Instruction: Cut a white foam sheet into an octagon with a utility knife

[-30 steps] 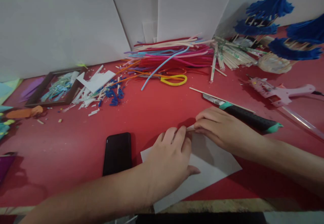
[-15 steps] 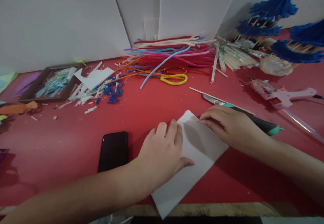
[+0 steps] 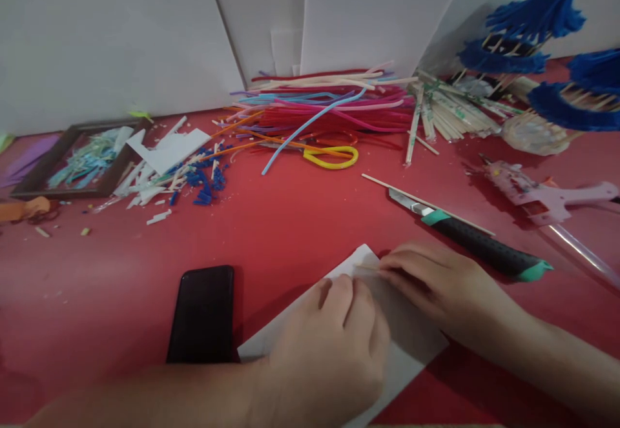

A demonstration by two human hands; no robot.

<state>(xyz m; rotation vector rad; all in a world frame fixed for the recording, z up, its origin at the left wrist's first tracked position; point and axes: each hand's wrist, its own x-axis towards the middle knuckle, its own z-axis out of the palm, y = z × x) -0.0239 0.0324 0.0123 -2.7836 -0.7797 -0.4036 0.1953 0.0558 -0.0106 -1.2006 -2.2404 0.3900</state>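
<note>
A white sheet of paper [image 3: 414, 357] lies at an angle near the front of the table. My left hand [image 3: 334, 350] rests on it with fingers curled and pressed together; the thumb is hidden. Close by on the right, my right hand [image 3: 431, 279] is closed in a pinch on a thin wooden stick [image 3: 367, 266], whose tip lies over the paper's far corner. Just beyond that hand are a utility knife [image 3: 477, 241] with a black and green handle and another thin wooden stick [image 3: 426, 203]. A black phone [image 3: 201, 315] lies beside my left forearm.
Behind are colourful pipe cleaners [image 3: 329, 115], yellow-handled scissors [image 3: 334, 162] and wrapped chopsticks [image 3: 445, 115]. At right stand a pink glue gun [image 3: 547, 195] and blue-roofed models [image 3: 537, 15]. At left lie paper scraps [image 3: 179, 150], blue bits [image 3: 206, 186] and a brown frame [image 3: 24, 179].
My left hand's fingers have curled, and the hand has moved right and nearer me. More of the paper's left side shows. The stick in my right hand has come into clearer view.
</note>
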